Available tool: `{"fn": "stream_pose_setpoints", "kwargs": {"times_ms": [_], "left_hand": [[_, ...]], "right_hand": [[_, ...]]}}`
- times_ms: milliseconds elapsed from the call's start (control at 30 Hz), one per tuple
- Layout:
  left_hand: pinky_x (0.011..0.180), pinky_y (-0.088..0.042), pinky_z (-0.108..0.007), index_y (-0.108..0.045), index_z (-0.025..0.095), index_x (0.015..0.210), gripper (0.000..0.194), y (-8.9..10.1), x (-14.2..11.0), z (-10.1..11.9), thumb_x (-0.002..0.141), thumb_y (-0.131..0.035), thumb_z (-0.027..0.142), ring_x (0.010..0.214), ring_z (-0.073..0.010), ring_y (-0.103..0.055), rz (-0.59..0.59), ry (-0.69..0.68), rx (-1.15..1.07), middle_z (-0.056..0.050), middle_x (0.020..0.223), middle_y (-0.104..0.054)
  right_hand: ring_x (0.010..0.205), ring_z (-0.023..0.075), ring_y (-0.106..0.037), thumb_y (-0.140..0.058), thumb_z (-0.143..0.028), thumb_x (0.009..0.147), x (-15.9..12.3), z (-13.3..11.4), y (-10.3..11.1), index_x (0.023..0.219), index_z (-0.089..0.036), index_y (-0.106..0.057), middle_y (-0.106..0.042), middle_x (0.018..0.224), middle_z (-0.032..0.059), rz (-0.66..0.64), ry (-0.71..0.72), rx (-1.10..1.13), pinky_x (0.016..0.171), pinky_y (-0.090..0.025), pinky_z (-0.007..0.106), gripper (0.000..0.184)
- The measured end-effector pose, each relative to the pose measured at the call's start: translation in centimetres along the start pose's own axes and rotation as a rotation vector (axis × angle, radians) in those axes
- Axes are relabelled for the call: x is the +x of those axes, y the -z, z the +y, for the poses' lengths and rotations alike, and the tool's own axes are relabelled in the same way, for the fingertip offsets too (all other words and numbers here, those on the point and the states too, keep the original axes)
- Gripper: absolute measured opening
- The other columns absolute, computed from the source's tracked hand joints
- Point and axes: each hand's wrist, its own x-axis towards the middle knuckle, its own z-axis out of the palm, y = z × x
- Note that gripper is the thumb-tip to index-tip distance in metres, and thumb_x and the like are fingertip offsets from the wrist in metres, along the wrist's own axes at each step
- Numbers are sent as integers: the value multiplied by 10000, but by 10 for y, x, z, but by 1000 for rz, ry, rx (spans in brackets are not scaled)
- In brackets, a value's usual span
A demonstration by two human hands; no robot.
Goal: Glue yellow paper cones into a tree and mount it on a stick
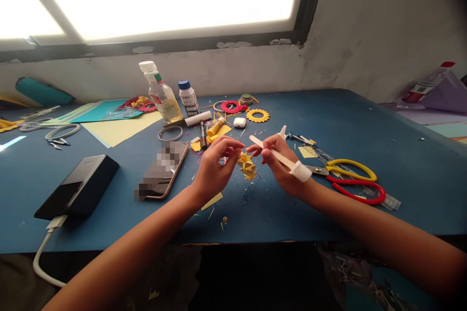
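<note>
My left hand (215,163) is closed in a pinch at the top of a yellow folded-paper piece (247,167), spiky like a chain of small stars, which hangs over the desk. Facing it, my right hand (280,163) is closed around a flat wooden stick (282,159). A white cap-like part (300,171) sits at the stick's near end; whether the two are joined I cannot tell. Beyond the right fingers a white pointed tip (283,131) shows, its lower part hidden. The right fingertips come close to the paper piece.
Scissors (350,175) with yellow and red handles lie right of my right hand. A phone (164,170) and a black power bank (78,187) with a cable are at left. Behind stand a clear bottle (162,97) and a blue-capped bottle (188,98). Paper rings (258,115) and scraps lie about.
</note>
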Motion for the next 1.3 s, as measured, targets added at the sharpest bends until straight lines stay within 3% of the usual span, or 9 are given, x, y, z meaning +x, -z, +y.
{"fn": "stream_pose_setpoints", "kwargs": {"times_ms": [167,367,633,767,1000,1133,1300], "left_hand": [[679,-520,-229,-612,170,886,59,-4,0,4,869,-564,141,791,-110,-585,8,8,-36,-28,875,-599],[700,-533,-247,-610,179,873,40,-3,-1,7,863,-575,161,836,-129,-592,12,45,-79,-30,884,-616],[745,-531,-251,-609,183,890,85,-3,-3,9,879,-548,124,846,-121,-585,33,-35,-113,-26,880,-596],[728,-540,-274,-604,188,911,104,-5,-5,6,893,-517,134,853,-137,-592,26,2,-102,-40,912,-573],[679,-536,-265,-602,191,912,86,-7,-8,1,896,-519,172,872,-154,-596,19,59,-146,-53,942,-558],[728,-524,-265,-657,187,830,134,-3,-7,1,872,-543,131,876,-149,-601,-5,19,-141,-55,919,-603],[733,-522,-268,-703,184,786,195,6,-4,2,843,-536,100,806,-148,-636,-84,-1,-99,-52,848,-654]], "right_hand": [[837,178,-637,-740,-405,752,2,1,-3,878,-243,-373,-636,1051,34,-44,-41,-44,701,-507,333,421],[952,189,-636,-671,-372,820,4,0,-3,866,-239,-356,-648,1033,50,-74,-59,146,812,-528,370,346],[979,200,-643,-680,-338,816,2,4,-1,864,-241,-353,-648,1068,58,-144,-70,142,787,-541,365,344],[998,207,-643,-679,-331,812,2,6,-1,868,-238,-357,-640,1077,69,-171,-85,136,800,-541,367,340],[894,188,-635,-674,-346,809,3,5,-2,852,-234,-359,-661,1023,65,-175,-116,118,737,-516,352,336],[780,153,-602,-647,-342,827,3,5,-1,851,-231,-370,-664,995,51,-204,-137,137,670,-479,310,299],[806,157,-607,-647,-351,828,4,5,2,862,-226,-375,-648,1005,52,-224,-158,163,684,-473,307,301]]}}
